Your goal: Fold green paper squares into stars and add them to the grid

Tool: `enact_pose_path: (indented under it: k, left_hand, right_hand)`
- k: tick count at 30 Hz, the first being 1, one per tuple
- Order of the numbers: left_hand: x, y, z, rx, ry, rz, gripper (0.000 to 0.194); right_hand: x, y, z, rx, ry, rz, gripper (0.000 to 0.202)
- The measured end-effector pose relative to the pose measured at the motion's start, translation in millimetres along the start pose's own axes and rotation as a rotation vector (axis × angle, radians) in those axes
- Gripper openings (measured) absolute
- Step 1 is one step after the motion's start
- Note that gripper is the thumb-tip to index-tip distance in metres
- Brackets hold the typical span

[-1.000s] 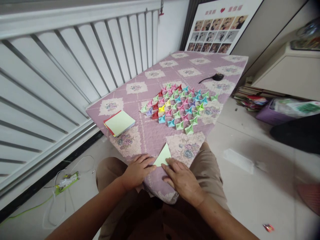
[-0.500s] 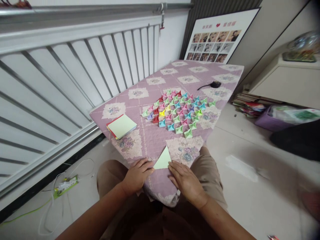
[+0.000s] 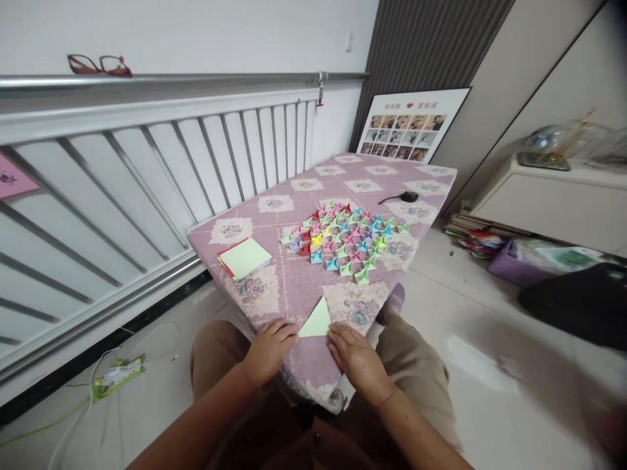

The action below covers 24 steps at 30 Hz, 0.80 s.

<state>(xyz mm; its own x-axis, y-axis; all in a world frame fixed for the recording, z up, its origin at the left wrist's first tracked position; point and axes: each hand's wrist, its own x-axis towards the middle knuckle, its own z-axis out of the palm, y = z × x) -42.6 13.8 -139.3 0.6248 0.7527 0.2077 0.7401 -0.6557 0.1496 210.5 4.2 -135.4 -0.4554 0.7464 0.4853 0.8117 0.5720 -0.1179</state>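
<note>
A pale green sheet of origami paper (image 3: 317, 321), folded into a triangle, lies near the table's front corner, its point away from me. At its left corner is my left hand (image 3: 271, 351), the fingers together and holding that corner with their tips. My right hand (image 3: 356, 359) holds the right corner in the same way, fingertips on the edge. Both thumbs are partly hidden. Beyond the triangle stand several rows of small folded paper pieces (image 3: 343, 245) in green, blue, pink, red and yellow. To the left is a stack of square paper sheets (image 3: 247, 259), pale green on top.
A flowered pink cloth covers the table (image 3: 298, 284). At its far right lies a black object with a cord (image 3: 409, 196). A white radiator (image 3: 206, 163) borders the left side, with glasses (image 3: 100, 65) above it. A power strip (image 3: 119, 377) rests on the floor.
The camera view has tilted upward, bringing the glasses into full view. My hands stay at the two corners of the folded paper, which looks unchanged.
</note>
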Motion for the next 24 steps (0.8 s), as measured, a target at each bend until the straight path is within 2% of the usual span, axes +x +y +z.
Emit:
enact_pose_path:
  k: [7, 13, 16, 20, 24]
  left_hand:
    - [-2.4, 8.6, 6.1, -0.004, 0.057, -0.071, 0.025]
    - [8.5, 17.0, 1.0, -0.254, 0.135, -0.286, 0.029]
    - [18.1, 31.2, -3.6, -0.298, 0.167, -0.314, 0.029]
    - [31.7, 51.1, -2.4, -0.169, 0.08, -0.277, 0.024]
    - [42.0, 53.0, 3.6, -0.003, -0.003, -0.231, 0.02]
  right_hand:
    - [7.0, -3.9, -8.1, 0.038, -0.016, 0.023, 0.019]
    - [3.9, -2.7, -1.1, 0.065, 0.013, 0.075, 0.017]
    - [2.6, -1.4, 1.9, 0.08, 0.002, 0.096, 0.016]
    - [1.0, -0.4, 2.0, 0.124, 0.021, 0.106, 0.016]
    - [-0.5, 0.7, 1.2, 0.173, 0.04, 0.148, 0.015]
